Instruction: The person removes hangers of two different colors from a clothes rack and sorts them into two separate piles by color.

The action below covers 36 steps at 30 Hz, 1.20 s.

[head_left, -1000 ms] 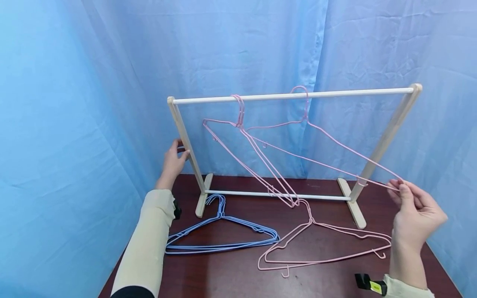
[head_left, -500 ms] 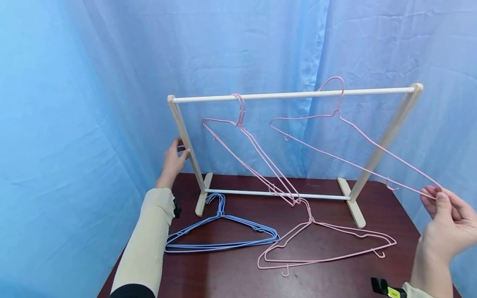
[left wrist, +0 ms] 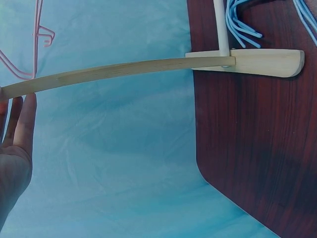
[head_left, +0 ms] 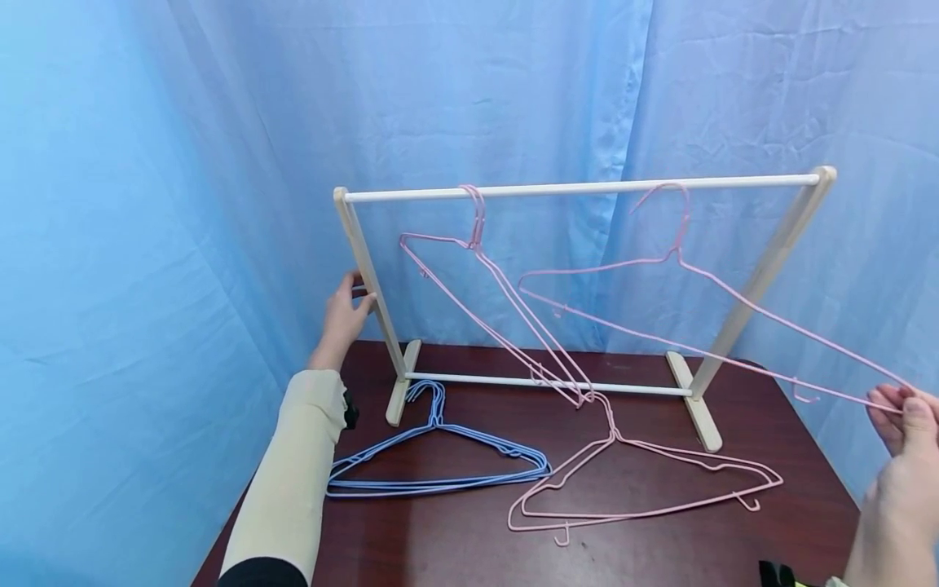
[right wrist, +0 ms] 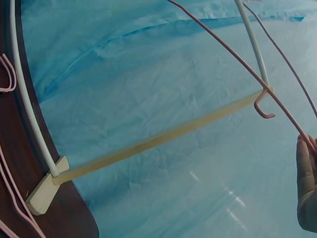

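My right hand, at the right edge of the head view, pinches the lower right corner of a pink clothes hanger. This hanger slants up to the left, and the top of its hook overlaps the white rail of a clothes rack in this view. My left hand holds the rack's left wooden post, fingers behind and thumb at its near side. Two pink hangers hang together on the rail, left of centre. In the right wrist view only part of my right hand shows, at the hanger's corner.
Several blue hangers lie stacked on the dark table at the left front. To their right lie pink hangers. The rack's right post stands behind the held hanger. Blue curtains surround the table.
My right hand has moved right and down with the pink hanger. Its hook slid right, rose above the rail, then dropped to rail height. My left hand stays on the post.
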### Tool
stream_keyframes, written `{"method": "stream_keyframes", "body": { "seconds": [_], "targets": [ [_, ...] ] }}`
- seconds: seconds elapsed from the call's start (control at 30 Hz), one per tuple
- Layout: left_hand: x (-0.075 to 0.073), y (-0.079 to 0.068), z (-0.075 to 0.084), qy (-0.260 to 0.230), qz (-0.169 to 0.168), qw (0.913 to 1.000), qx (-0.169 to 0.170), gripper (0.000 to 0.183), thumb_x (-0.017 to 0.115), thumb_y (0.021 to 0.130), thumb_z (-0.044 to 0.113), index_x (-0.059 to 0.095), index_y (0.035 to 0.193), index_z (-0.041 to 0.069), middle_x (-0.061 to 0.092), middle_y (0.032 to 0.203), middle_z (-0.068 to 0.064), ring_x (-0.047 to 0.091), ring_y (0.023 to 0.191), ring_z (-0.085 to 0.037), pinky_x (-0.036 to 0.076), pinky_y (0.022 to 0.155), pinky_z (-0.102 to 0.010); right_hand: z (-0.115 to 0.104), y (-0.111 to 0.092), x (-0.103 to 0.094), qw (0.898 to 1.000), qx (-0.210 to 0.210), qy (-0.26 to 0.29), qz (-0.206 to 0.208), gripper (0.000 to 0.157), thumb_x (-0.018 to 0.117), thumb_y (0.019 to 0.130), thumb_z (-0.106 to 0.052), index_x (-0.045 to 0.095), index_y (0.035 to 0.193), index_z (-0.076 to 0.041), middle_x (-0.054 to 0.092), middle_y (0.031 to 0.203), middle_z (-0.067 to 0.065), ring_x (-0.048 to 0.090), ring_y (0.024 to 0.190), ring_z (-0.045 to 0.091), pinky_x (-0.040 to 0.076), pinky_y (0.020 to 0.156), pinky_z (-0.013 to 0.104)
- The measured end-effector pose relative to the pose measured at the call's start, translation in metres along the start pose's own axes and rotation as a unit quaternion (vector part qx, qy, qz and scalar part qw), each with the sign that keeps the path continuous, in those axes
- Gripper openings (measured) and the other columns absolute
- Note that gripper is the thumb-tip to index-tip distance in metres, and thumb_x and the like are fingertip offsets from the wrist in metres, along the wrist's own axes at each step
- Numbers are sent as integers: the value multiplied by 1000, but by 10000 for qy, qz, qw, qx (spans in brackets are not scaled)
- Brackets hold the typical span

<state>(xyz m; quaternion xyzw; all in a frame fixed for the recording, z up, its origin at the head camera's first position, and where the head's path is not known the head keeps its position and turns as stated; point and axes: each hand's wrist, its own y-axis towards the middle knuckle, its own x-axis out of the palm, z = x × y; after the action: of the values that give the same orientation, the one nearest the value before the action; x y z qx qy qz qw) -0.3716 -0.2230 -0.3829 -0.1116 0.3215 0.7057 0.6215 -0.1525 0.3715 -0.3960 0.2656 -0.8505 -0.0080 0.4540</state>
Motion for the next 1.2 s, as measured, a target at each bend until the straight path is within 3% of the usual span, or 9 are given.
{"method": "stream_keyframes", "body": {
  "seconds": [0.4,0.57,0.7,0.8,0.9,1.2],
  "targets": [
    [-1,0,1,27,-43,10000,14,47,52,105,21,39,147,7,48,146,-20,50,135,-38,54,102,-51,5,16,-36,9977,481,-124,-452,15,69,90,2,66,98,14,75,81,16,76,72,20,61,65,21],
    [-1,-2,3,3,-33,10000,8,47,51,105,20,38,148,7,47,147,-20,49,135,-38,55,102,-50,10,26,-57,9900,1298,311,-454,14,56,96,7,68,96,16,75,77,20,76,66,24,62,59,27],
    [-1,-1,3,51,-17,10000,11,47,52,105,20,38,148,7,47,147,-20,49,135,-38,54,102,-51,15,35,-83,9682,2198,813,-877,27,45,101,8,71,97,15,75,79,24,76,69,30,63,61,33],
    [-1,-1,3,56,-27,10000,7,47,51,105,20,38,148,7,47,147,-20,49,135,-38,55,102,-51,20,41,-103,9480,2698,942,-1404,34,39,103,8,72,98,14,75,81,26,76,72,33,64,63,36],
    [-1,0,3,45,-28,10000,-8,46,52,105,21,39,147,7,48,147,-20,50,135,-38,55,102,-51,24,50,-118,9278,3235,903,-1626,37,38,103,7,74,97,13,75,83,26,76,74,34,64,65,38],
    [-1,0,2,33,1,10000,6,45,52,105,20,40,146,7,48,146,-20,50,134,-38,55,102,-51,40,73,-157,8682,4441,-268,-2195,42,37,105,0,79,96,-1,78,87,16,77,82,22,65,73,30]
  ]
}}
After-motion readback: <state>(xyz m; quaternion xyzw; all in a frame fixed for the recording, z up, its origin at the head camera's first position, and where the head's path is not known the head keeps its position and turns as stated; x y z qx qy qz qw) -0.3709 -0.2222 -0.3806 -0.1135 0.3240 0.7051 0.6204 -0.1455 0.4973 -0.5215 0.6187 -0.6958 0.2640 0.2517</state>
